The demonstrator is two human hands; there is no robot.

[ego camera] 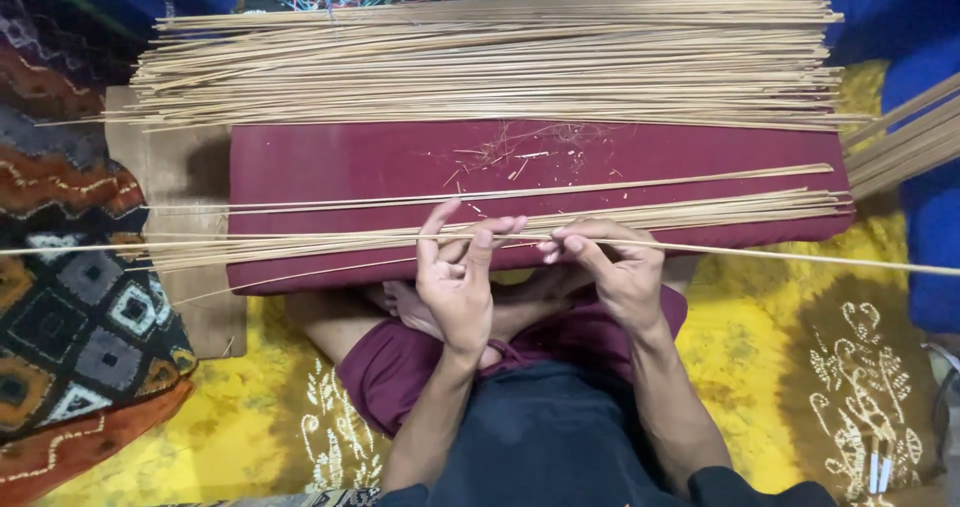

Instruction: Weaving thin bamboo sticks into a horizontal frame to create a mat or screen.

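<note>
**Two hands pinching one thin stick over a maroon board**

The person is sitting cross-legged on a yellow patterned cloth (780, 367), looking down at a maroon board (350, 167) lying across the lap. Both hands are working at the near edge of that board.

The left hand (455, 277) is holding a single long stick (800, 257), its grip clenched on it with thumb and forefinger while the other fingers are curling upward. The right hand (610, 267) is pinching the same stick just beside the left, fingertips nearly touching those of the other hand. The stick is running level across the whole view, from the left edge to the right edge, passing between the two hands and lying just over the board's near edge.

A small bundle (700, 212) of similar sticks is lying on the board just beyond the hands, fanning out slightly toward the left. A much larger pile (500, 57) of sticks is resting along the board's far edge, well apart from the hands. Thin shavings (520, 152) are scattered on the bare maroon surface between pile and bundle.

A tan mat (175, 177) is showing under the board's left end, and a dark patterned fabric (70, 307) is lying further left. More sticks (905, 132) are poking in at the right, against blue cloth (930, 257).
</note>
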